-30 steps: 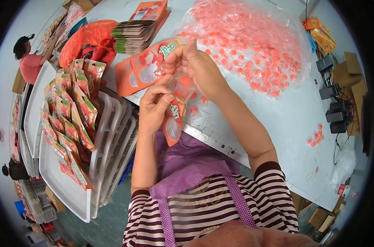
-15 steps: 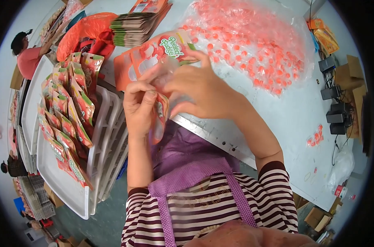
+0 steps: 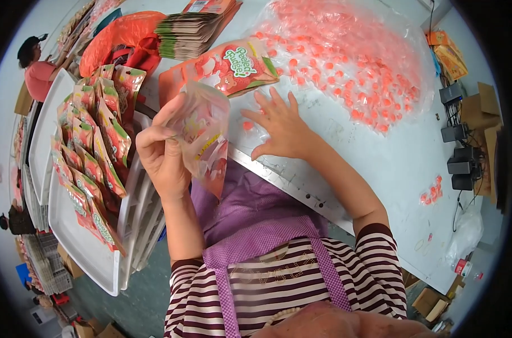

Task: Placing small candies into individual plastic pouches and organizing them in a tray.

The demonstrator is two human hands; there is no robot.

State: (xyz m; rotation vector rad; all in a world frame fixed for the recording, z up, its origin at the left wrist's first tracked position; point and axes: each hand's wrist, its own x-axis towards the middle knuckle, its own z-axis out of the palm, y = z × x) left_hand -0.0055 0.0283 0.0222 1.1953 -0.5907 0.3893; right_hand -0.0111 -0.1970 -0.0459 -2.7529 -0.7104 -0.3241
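Note:
My left hand (image 3: 164, 155) pinches the edge of a clear-sided pouch (image 3: 202, 127) with red printing, held up above the table's front edge. Over the table my right hand (image 3: 284, 127) is spread, fingers apart. Next to its fingertips lies a small clear packet with a red round piece (image 3: 248, 125). Behind both hands an orange-red printed pouch (image 3: 242, 67) lies flat, partly covered by the held one. A large heap of clear packets with red round pieces (image 3: 346, 67) spreads on a plastic sheet to the right.
At left, filled pouches (image 3: 92, 152) stand in rows on stacked white trays (image 3: 87, 256). A pile of flat pouches (image 3: 185, 36) and a red plastic bag (image 3: 118, 42) lie at the back. Black power adapters (image 3: 463, 160) line the right side. A person (image 3: 37, 73) works at far left.
My left hand has moved left and raised the pouch, which now shows its clear side. My right hand has come away from it and spread its fingers over the table.

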